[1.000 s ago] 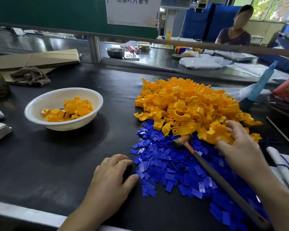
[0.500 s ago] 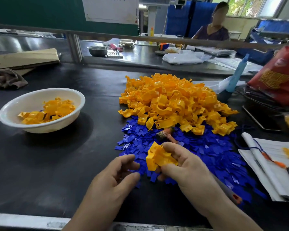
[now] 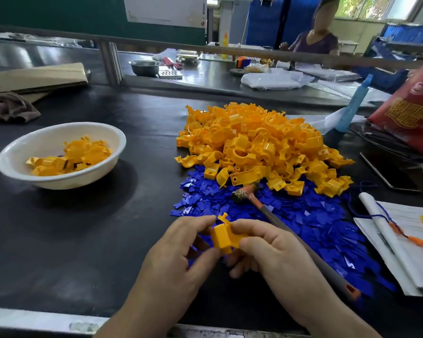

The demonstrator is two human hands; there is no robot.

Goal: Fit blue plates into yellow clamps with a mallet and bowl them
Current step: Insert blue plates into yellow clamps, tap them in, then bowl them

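**Both hands holding one yellow clamp, plate not yet seated**

The black rubbery work mat is filling most of the frame, matte and slightly scuffed. The heap of glossy yellow moulded plastic clamps is sitting centre-right, curved saddles with flat drilled ears. Just below it, the spread of thin flat blue plastic plates is lying loose, shiny and slippery-looking. The white round bowl at middle left is holding finished clamps. The mallet with orange-wrapped head and grey handle is lying untouched across the blue plates, running toward lower right.

Lower centre, the left hand and right hand are both pinching a single yellow clamp between closed fingertips. Whether a blue plate is already in it, cannot tell.

Judgement: turn the clamp slot-up, start the plate square by hand, then rest the clamp flat on the mat before tapping; a tilted plate would likely jam or skid.
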